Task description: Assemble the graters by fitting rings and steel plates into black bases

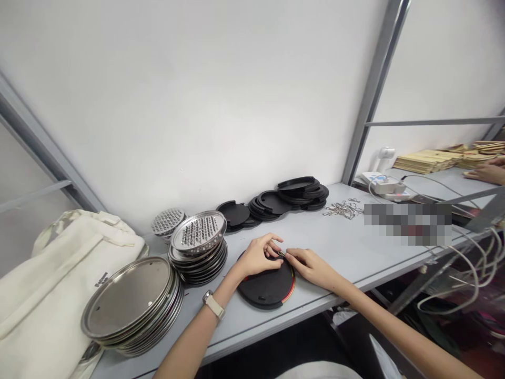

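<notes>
A round black disc [264, 287] with a red and yellow edge showing on its right side lies flat near the table's front edge. My left hand [258, 256] rests over its upper left part, thumb and index finger apart, other fingers curled. From the right, my right hand [311, 267] pinches a small metal clip [281, 253] at the disc's upper rim; the clip's exact shape is too small to make out. Behind both hands, several similar black round pieces [272, 202] lie in overlapping piles against the wall. A heap of small metal pieces [343, 209] lies to their right.
Left of the disc stand a stack of round metal trays [128, 297] and a stack of round metal graters [198, 231]. A cream bag [59, 284] lies at far left. White cables [469, 281] hang at right. Another person's hand [487, 173] is by wooden pieces [428, 160].
</notes>
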A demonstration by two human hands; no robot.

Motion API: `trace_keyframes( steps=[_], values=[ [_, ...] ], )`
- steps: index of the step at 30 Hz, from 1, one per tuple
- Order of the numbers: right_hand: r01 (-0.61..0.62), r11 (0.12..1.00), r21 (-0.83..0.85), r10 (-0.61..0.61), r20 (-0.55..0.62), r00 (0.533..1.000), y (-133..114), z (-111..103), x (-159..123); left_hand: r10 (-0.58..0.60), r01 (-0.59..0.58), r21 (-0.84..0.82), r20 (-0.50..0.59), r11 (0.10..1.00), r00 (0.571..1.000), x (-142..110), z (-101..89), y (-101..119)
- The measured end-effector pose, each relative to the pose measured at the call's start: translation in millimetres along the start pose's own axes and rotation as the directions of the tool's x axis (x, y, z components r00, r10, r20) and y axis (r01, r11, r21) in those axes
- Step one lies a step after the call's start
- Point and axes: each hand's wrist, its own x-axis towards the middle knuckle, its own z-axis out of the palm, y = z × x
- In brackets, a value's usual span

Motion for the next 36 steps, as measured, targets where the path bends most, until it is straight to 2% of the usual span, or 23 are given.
trace_keyframes(
  steps=[36],
  values=[
    [-0.023, 0.998, 0.061, 0.023, -0.006, 1.0, 1.4, 0.8, 0.5, 0.013, -0.013, -0.047, 0.001, 0.999, 1.0, -0.7, 0.3, 0.4]
  ],
)
